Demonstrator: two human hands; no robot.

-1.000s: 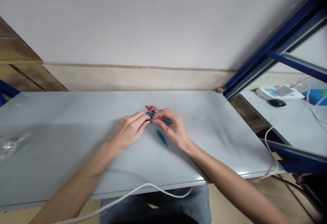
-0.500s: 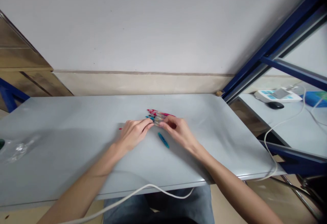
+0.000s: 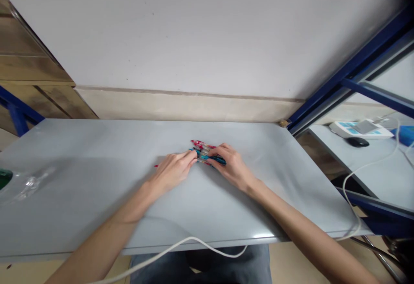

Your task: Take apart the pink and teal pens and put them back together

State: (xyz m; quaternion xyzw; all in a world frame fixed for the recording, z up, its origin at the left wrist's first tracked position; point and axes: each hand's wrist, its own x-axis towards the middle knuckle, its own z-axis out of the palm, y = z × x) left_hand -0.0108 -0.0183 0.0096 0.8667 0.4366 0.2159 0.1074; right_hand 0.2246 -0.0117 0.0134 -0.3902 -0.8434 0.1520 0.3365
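My right hand (image 3: 233, 165) has its fingers closed on a short teal pen barrel (image 3: 220, 160), held nearly level over the table. Opposite it, my left hand (image 3: 176, 167) pinches with thumb and fingertips close to the barrel's left end. What lies in that pinch is mostly hidden; it may be a thin pen part. Just behind both hands lies a row of pens with red parts (image 3: 198, 142) and clear barrels, partly covered by my fingers. A small red tip (image 3: 157, 165) shows beside the left hand's outer edge.
The grey table (image 3: 97, 197) stands against a wall. A clear plastic bag (image 3: 30, 183) lies at its left. A white cable (image 3: 190, 238) crosses the front edge. Beyond a blue frame (image 3: 326, 81) at right sit a black mouse (image 3: 357, 142) and a white device (image 3: 343, 128).
My right hand has picked up the teal barrel from the table in front of the pens and brought it to the left hand's fingertips. The view has shifted slightly.
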